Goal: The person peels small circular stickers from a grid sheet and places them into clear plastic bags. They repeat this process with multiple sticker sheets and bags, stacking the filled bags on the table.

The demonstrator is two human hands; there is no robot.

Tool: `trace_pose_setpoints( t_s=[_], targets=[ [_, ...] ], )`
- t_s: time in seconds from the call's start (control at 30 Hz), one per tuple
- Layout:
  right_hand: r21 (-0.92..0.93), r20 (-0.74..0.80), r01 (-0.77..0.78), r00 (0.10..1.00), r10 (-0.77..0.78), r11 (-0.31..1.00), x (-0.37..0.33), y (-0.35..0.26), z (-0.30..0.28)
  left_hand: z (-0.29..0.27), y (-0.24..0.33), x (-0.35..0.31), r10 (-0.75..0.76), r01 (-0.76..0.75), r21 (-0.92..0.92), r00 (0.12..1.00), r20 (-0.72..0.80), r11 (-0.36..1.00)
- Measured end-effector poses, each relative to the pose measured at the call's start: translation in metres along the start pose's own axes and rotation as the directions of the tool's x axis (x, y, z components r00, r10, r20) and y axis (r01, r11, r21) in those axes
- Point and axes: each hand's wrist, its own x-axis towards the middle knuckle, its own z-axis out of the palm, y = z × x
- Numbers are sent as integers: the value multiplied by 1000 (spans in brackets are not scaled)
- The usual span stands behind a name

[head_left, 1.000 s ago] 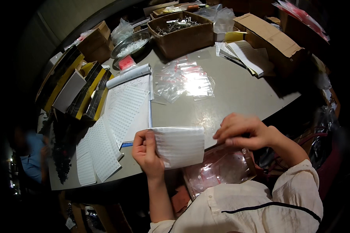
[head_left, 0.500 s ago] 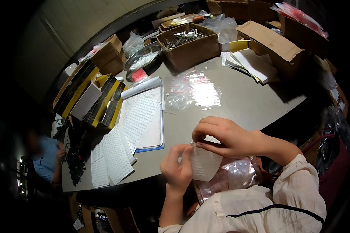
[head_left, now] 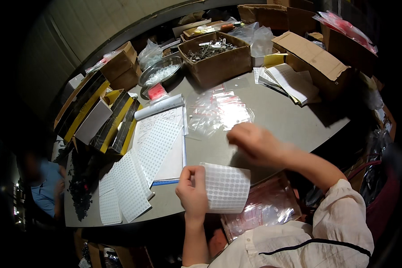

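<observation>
Change first, left to right. Our left hand is clamped on the left edge of the dotted sheet, thumb on top. Half a second ago both hands met at that edge; now they're apart, and the sheet faces us nearly flat, over the tabletop's near edge. Our right hand is off it, up by the near side of the clear bags. It's motion-blurred, fingers curled; can't tell if anything is pinched there. Our read: the left alone carries the sheet, leaving the right free to work at the bags.

Materials, left to right: loose black scraps, ragged; black-and-yellow boxes, slim and leaning; printed sheets, matte paper, fanned; writing pad, top pages rolled back into a tube; round bowl, shiny, holding white bits; brown cardboard box, square-sided, full of tangled metal parts. The bags are thin, glossy plastic with red lines, glaring under the light. Our sheet is pale, slightly bowed, round dots in tidy rows. More glossy film fills the tray below it; papers lie loosely stacked far right.
</observation>
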Motion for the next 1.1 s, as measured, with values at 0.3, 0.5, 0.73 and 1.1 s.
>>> trace_pose_setpoints(
  t_s=[0.3, 0.5, 0.73, 1.1],
  targets=[
    [-106, 354, -207, 906, 231, 973, -29, 15, -26, -11, -4, -3, -120, 134, -248, 990, 68, 960],
    [193, 303, -286, 927, 221, 939, -46, 7, -41, -7, -6, -3, -93, 111, -249, 992, 83, 962],
    [-105, 516, -360, 777, 360, 927, -26, 19, -44, -9, -6, -2, -69, 89, -262, 994, 84, 961],
    [-297, 462, -348, 763, 453, 889, -16, 18, -45, -10, -8, -3, -59, 65, -354, 998, 29, 933]
  ],
)
